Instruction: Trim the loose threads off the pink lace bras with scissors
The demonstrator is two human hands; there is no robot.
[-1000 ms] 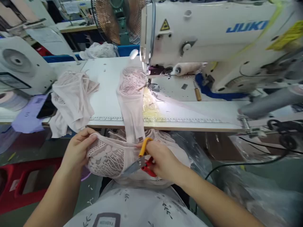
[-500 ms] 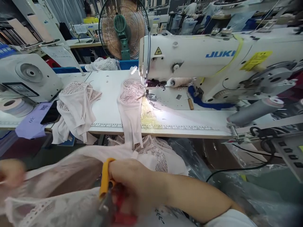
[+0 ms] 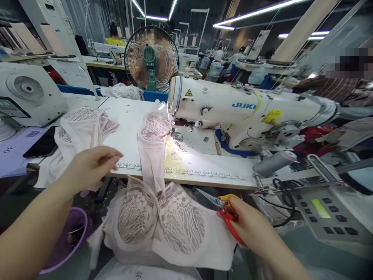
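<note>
My left hand hangs over the table's front edge, its fingers loosely bent and partly apart with nothing seen in them. In my right hand is a pair of scissors with orange and red handles, the blades pointing left. Below and between my hands, a pale pink lace bra lies spread with both cups facing up, close to the scissors. Another lace bra piece sits at the sewing machine's needle, and its long band hangs over the table edge down to the spread bra.
The white JUKI sewing machine stands on the table. A pile of bra pieces, a dark phone and a lilac paper are at left. Below is a purple basket. At right sits a control panel; a fan stands behind.
My left hand has let go of the fabric and moved up and right to the table edge. My right hand has carried the scissors rightward. The bra now lies spread out.
</note>
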